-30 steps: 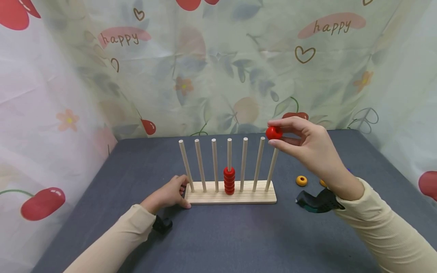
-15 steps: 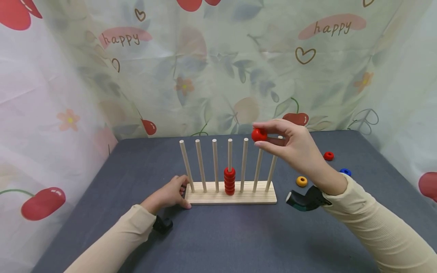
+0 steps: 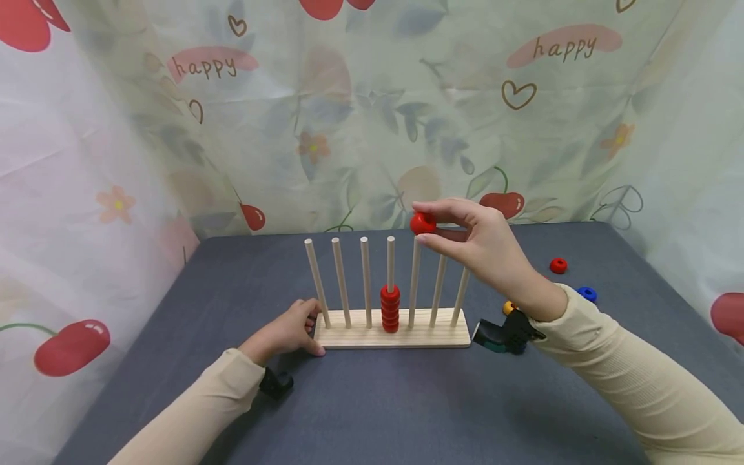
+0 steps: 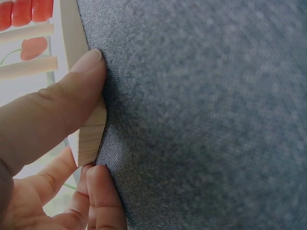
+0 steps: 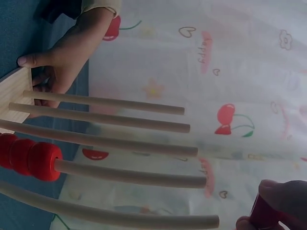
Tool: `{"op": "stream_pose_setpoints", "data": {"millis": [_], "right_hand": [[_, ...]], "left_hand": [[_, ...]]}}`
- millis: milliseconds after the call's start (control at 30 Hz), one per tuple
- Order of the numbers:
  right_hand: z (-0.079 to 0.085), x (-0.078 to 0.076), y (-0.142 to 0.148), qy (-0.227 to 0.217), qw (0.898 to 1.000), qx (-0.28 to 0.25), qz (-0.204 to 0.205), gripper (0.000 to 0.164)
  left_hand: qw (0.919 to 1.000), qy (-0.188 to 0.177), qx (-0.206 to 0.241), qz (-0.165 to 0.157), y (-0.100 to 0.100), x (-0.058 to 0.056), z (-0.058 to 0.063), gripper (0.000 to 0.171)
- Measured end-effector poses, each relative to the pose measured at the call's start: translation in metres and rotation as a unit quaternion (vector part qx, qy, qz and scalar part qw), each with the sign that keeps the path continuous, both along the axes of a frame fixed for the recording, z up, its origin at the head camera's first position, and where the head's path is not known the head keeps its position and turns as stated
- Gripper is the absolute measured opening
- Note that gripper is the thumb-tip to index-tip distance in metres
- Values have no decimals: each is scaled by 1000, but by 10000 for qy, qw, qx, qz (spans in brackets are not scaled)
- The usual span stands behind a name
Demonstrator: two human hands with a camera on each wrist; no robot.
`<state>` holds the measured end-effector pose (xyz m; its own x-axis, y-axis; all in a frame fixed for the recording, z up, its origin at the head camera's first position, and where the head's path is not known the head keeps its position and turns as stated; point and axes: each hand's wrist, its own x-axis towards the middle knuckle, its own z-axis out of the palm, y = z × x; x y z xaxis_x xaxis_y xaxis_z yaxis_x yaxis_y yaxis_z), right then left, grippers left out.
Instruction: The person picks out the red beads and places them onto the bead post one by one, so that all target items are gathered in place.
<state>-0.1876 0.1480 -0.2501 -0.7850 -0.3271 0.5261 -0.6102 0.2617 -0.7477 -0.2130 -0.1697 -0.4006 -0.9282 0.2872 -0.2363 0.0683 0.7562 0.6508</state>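
A wooden peg rack (image 3: 343, 336) with several upright pegs stands on the table. Red beads (image 3: 391, 310) are stacked on its middle peg. My left hand (image 3: 293, 328) grips the rack's left end; in the left wrist view the thumb (image 4: 72, 93) presses the front edge and the fingers lie at the end face. Between thumb and fingertips my right hand (image 3: 479, 242) pinches a red bead (image 3: 422, 223). That bead overlaps the top of the peg just right of the stacked one. The right wrist view shows the held bead (image 5: 261, 215) in shadow, past the peg tips.
On the dark table (image 3: 372, 407), right of the rack, lie a red bead (image 3: 558, 265), a blue bead (image 3: 587, 294) and a yellow bead (image 3: 509, 307) partly hidden by the right wrist. A printed curtain (image 3: 372, 116) hangs behind and along both sides.
My right hand has moved left with the red bead, from the rack's rightmost peg to the one beside the stack. My left hand and the rack have stayed put.
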Motion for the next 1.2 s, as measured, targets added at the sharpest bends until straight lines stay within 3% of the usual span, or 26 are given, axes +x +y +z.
{"op": "stream_pose_setpoints", "data": {"millis": [533,1200], "right_hand": [[1,-12,-17,-291,9993,-67,211,39],[0,-18,-24,-5,9982,527,274,40]], "left_hand": [[10000,-36,20,45,2,-2,1,61],[10000,11,63,-46,1,2,3,63]]}}
